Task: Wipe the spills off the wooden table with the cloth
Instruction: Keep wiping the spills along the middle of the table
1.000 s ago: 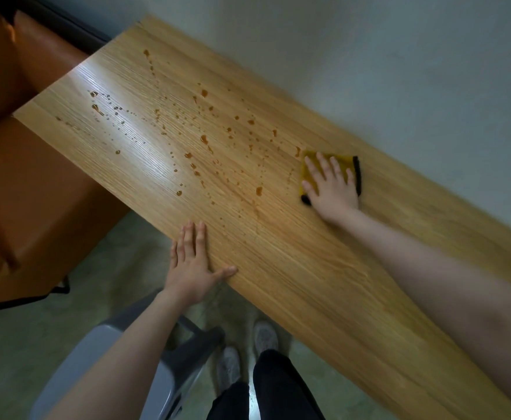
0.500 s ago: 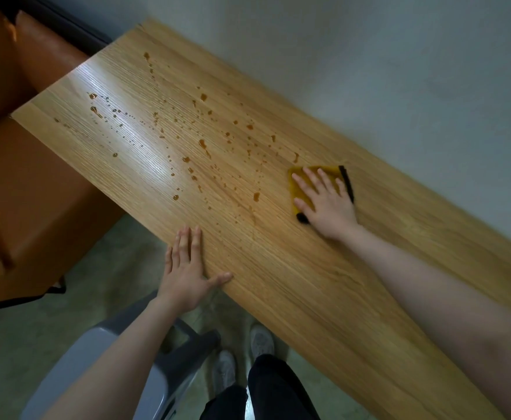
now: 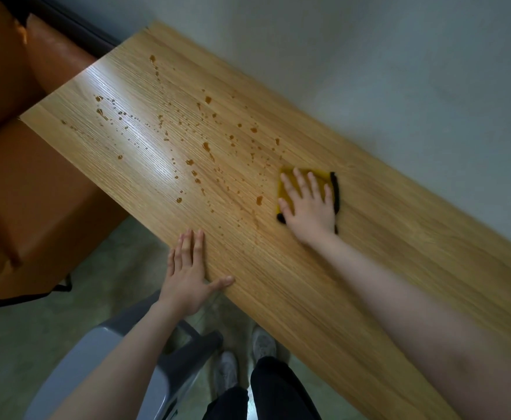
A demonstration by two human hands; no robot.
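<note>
cloth (image 3: 287, 189) flat under right hand (image 3: 308, 207), fingers spread

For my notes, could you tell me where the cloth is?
The cloth lies on the table under the right hand, just right of the spills.

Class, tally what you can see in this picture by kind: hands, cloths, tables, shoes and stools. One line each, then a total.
Hands: 2, the left hand at the table edge and the right hand flat on the cloth
Cloths: 1, the yellow cloth
Tables: 1, the wooden table
Shoes: 2, the grey shoes
Stools: 1, the grey stool
Total: 7
</note>
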